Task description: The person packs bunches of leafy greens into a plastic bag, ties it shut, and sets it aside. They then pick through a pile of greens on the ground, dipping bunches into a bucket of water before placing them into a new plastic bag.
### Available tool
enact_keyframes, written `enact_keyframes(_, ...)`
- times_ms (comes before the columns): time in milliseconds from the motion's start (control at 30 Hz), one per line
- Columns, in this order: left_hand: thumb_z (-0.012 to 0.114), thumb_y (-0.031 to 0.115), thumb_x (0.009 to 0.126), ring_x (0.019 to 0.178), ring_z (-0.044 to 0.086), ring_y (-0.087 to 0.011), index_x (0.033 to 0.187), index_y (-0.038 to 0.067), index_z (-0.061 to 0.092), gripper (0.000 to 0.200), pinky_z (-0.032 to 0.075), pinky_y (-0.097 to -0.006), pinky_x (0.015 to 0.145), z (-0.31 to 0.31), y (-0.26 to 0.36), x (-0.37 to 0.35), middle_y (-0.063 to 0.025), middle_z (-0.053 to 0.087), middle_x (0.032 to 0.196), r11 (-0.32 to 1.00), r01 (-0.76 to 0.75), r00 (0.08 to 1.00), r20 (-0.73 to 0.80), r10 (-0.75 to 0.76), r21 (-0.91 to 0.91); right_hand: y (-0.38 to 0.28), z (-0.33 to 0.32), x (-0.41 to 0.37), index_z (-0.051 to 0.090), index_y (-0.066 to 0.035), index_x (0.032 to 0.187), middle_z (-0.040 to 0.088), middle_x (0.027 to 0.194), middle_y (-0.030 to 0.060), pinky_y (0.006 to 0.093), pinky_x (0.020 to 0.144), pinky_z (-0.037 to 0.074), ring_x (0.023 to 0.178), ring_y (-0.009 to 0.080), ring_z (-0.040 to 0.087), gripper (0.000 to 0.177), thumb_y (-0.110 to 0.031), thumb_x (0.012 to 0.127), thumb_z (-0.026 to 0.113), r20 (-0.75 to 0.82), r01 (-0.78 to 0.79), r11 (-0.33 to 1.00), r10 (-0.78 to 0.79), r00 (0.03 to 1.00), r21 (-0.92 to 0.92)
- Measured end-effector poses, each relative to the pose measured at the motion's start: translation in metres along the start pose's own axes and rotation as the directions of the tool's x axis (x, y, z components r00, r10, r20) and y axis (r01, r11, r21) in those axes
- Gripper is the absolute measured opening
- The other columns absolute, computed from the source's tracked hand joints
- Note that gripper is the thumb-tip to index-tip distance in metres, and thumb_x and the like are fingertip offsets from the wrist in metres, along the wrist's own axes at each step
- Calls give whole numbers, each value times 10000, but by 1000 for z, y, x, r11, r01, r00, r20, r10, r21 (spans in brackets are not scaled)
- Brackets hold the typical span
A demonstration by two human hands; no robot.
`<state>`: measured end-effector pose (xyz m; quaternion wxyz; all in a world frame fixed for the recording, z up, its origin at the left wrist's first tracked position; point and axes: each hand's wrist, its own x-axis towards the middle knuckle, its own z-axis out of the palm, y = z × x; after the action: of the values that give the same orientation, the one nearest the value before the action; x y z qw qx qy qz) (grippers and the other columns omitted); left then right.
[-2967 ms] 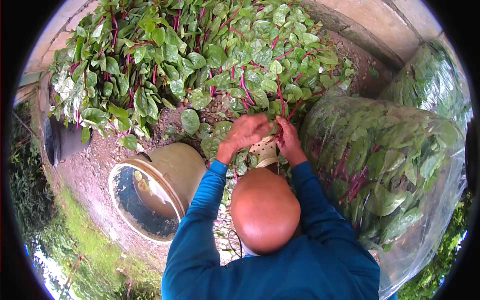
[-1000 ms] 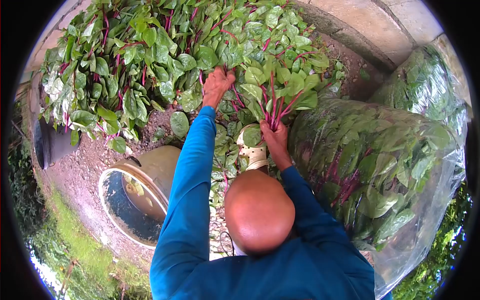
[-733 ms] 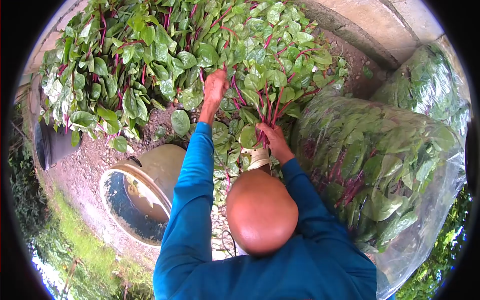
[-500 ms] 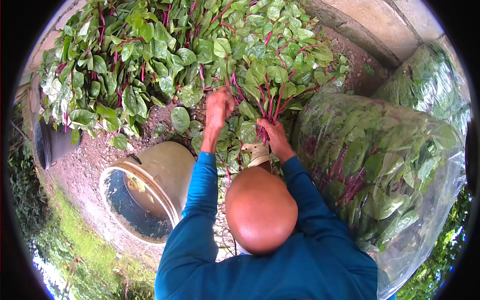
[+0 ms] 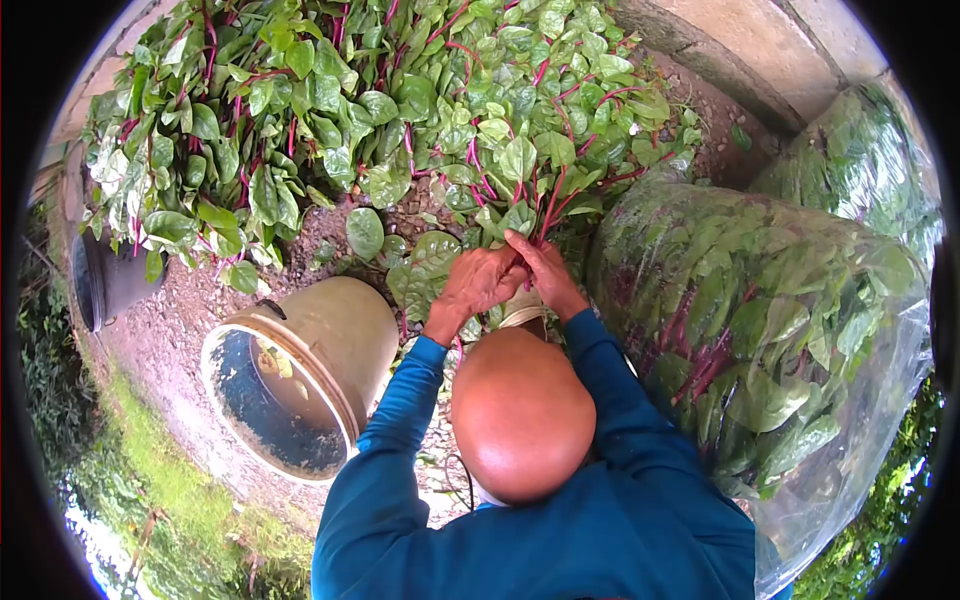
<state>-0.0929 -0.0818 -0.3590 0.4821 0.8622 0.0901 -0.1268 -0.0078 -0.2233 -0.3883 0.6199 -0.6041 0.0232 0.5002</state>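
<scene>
My right hand (image 5: 547, 275) is closed around a small bunch of Malabar spinach (image 5: 552, 205), its red stems fanning up and away from me. Against it, my left hand (image 5: 483, 280) has its fingers bent at the bunch's lower stems, thumb side touching the right hand. A leafy stem (image 5: 518, 158) stands among the others just above both hands. The cut ends are mostly hidden by my fingers. Beyond lies a large heap of the same greens (image 5: 330, 100), with glossy green leaves and red-purple stems.
On the left a pale bucket (image 5: 340, 325) lies on its side, mouth toward me. A dark container (image 5: 110, 280) is farther left. Clear plastic bags (image 5: 760, 330) packed with greens stand at right. Stone slabs (image 5: 740, 50) edge the far right. A loose leaf (image 5: 365, 233) lies on the soil.
My left hand has come down and right from the heap's edge, bringing a leafy stem to the bunch, and now meets my right hand. The right hand keeps its hold.
</scene>
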Motion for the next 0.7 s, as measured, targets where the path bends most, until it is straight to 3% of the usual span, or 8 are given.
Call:
enact_keyframes(100,538,227,847,657,639,-390,840,33,612,208,471,-475,589,-17,-5,12,-223,631,709,990,31,998,-51,-38,-137,29,-6,17,677,-70,882,557,625,-34,240,409,325,470,61,455,289,-358,889,690,-159,50,987,-26,987,151)
enact_keyframes(133,532,228,853,691,647,-391,844,27,608,215,474,-477,608,-19,-19,21,-230,637,736,982,65,981,-169,-96,-179,24,-5,13,677,-70,882,557,625,-34,240,409,325,470,61,455,289,-358,889,690,-159,49,987,-25,987,151)
enact_keyframes(233,524,266,863,808,655,-430,936,16,596,270,496,-509,702,-26,-48,59,-262,662,851,954,238,841,-452,-297,-184,4,1,-11,670,3,993,626,830,-8,252,647,457,736,65,572,306,-291,908,665,-317,401,912,-357,879,87)
enact_keyframes(333,540,318,847,866,651,-459,1030,17,573,353,499,-550,765,-26,-73,94,-282,669,931,962,272,762,-604,-233,-28,-4,-1,-24,652,29,1019,628,921,5,272,754,465,836,79,575,317,-269,911,664,-354,392,917,-346,869,67)
enact_keyframes(433,562,351,820,892,644,-480,1091,45,557,409,493,-580,786,-26,-73,119,-281,672,958,886,463,743,-555,-375,20,-13,-9,-28,644,-24,958,598,880,-28,244,668,433,763,52,530,245,-264,914,663,-365,337,936,-279,888,105)
enact_keyframes(533,574,363,805,894,643,-472,1071,62,572,402,487,-579,781,-30,-62,124,-274,674,947,881,473,753,-512,-413,-15,-15,-12,-26,636,-58,918,577,849,-45,230,628,404,731,34,499,214,-270,913,667,-396,313,940,-238,887,137)
enact_keyframes(667,591,381,785,911,631,-466,939,55,607,361,475,-551,795,-32,-62,109,-245,680,945,964,258,843,-472,-257,-64,-9,-16,-25,675,-65,935,579,783,-65,219,546,388,632,25,478,271,-334,904,682,-428,333,938,-264,864,94)
enact_keyframes(700,598,314,792,813,647,-384,901,41,610,295,486,-484,709,-35,-64,104,-173,682,844,971,238,865,-448,-224,-25,-11,-16,-26,675,-65,935,579,783,-65,219,546,388,632,25,478,271,-334,904,682,-430,330,939,-259,865,97)
